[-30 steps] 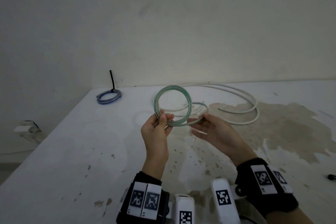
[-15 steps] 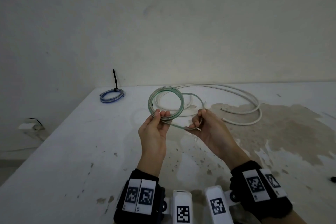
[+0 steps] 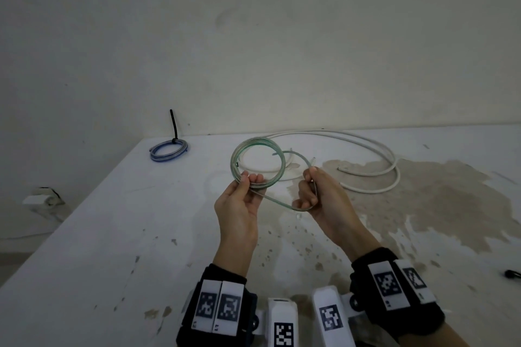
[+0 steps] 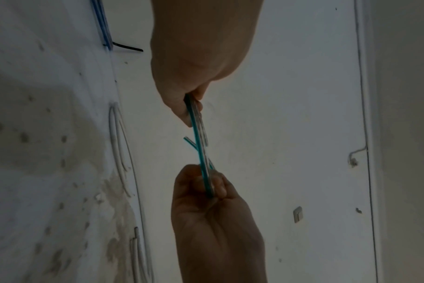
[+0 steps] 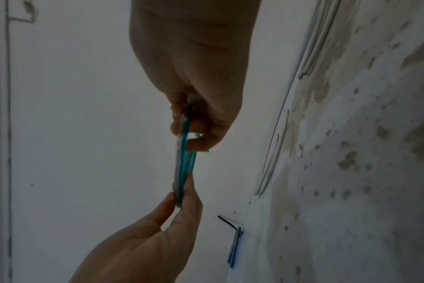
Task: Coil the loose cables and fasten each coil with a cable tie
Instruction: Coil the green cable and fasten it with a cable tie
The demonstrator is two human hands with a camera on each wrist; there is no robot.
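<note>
A green-tinted clear cable is wound into a small upright coil above the white table. My left hand pinches the coil's lower edge between thumb and fingers. My right hand curls round the loose tail, which loops from the coil's bottom through the palm and up behind the coil. The left wrist view has the left hand and right hand both on the cable, seen edge-on. The right wrist view has the right hand and left hand on the cable.
A blue coil bound with a black cable tie lies at the table's far left corner. A thick white cable sprawls loose behind the hands. A small black object sits at the right edge. The wall stands close behind.
The green coil has become smaller and shifted left. My right hand went from flat fingers at the coil's edge to curling round the loose tail lower right.
</note>
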